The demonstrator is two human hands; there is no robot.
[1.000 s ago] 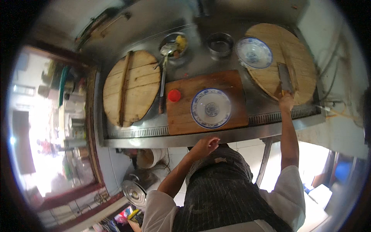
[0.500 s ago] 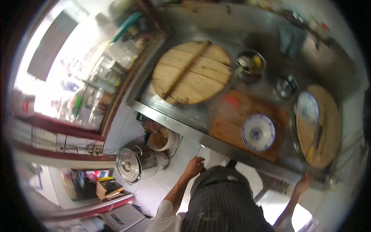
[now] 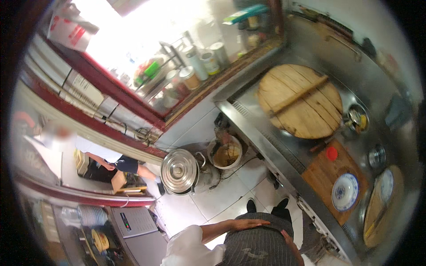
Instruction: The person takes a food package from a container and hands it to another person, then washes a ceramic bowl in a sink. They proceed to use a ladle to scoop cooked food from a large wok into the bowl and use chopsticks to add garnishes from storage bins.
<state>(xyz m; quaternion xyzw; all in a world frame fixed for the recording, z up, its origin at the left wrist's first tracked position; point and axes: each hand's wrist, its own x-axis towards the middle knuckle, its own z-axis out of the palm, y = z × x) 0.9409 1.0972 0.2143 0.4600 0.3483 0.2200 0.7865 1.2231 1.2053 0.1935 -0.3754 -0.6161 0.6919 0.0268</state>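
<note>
On the front of the striped apron (image 3: 259, 246), the left hand (image 3: 248, 224) is lying flat with fingers stretched out, gripping nothing — just pressing the cloth against the body. The right hand (image 3: 288, 241) is showing only as a sliver at the apron's far edge; I cannot tell whether it is spread or closed. Wiping well probably means dragging the whole palm down the fabric. The steel counter (image 3: 270, 146) and wooden board (image 3: 330, 177) are sitting to the right — well apart.
</note>
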